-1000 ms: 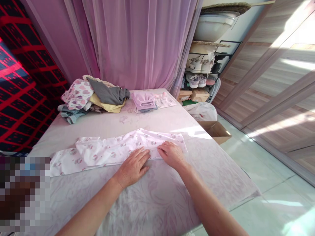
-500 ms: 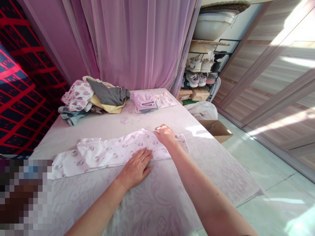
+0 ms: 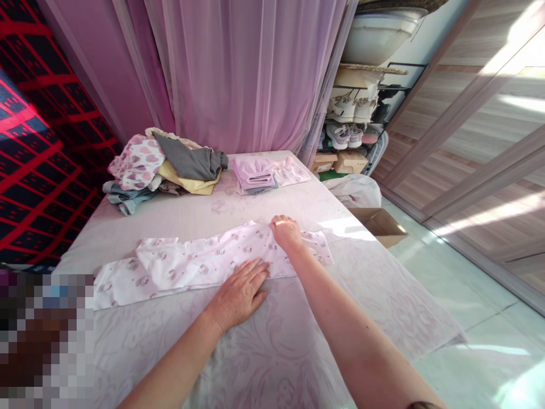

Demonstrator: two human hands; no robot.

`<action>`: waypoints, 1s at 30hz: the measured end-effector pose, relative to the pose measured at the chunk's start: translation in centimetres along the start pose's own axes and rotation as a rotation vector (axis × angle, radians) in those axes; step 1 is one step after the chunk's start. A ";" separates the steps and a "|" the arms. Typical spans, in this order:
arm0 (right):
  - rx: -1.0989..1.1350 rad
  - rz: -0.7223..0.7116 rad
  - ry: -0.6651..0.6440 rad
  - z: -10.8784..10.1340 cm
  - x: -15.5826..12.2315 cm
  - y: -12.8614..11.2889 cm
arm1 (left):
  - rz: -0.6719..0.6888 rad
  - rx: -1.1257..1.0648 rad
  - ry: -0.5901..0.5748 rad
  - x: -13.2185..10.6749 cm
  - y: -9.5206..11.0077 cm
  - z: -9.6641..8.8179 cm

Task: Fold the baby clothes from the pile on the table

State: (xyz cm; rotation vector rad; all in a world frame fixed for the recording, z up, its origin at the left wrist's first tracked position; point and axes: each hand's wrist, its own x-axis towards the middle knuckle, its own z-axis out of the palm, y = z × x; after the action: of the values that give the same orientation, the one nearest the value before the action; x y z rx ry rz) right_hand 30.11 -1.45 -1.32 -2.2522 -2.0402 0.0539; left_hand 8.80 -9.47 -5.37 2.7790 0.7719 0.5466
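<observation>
A pale pink garment with small cartoon prints (image 3: 187,264) lies in a long strip across the bed, folded lengthwise; its exact kind is hard to make out. My left hand (image 3: 242,292) rests flat on its near edge, fingers stretched out. Over the far edge, toward the right end, my right hand (image 3: 286,232) has its fingers curled in on the fabric; the fingertips are partly hidden. Creases show in the garment's left half, where a flap sticks out at the far side.
Behind the garment lie a heap of loose clothes (image 3: 183,162) and a folded purple garment (image 3: 253,173) on a small stack. A printed folded piece (image 3: 293,170) sits beside it. A cardboard box (image 3: 378,224) stands on the floor past the bed's right edge, near a shoe rack (image 3: 353,116).
The view has shifted slightly. My right hand's fingers look more curled over the garment's far edge; my left hand stays flat in nearly the same spot.
</observation>
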 end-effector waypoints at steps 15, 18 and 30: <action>0.245 -0.267 0.130 0.6 -11.7 1.8 | -0.019 0.099 0.024 0.2 0.4 -0.2; 0.223 -0.219 0.157 1.0 -11.8 2.3 | -0.012 0.123 0.020 0.3 0.5 -0.3; 0.188 -0.137 0.235 1.4 -12.7 4.6 | -0.029 0.007 -0.025 3.9 3.5 0.1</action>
State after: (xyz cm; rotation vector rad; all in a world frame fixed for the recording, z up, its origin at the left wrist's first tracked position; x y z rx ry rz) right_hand 33.28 -14.43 -3.69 -1.9060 -1.9688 -0.0268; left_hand 13.54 -10.37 -3.32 2.7702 0.8094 0.5043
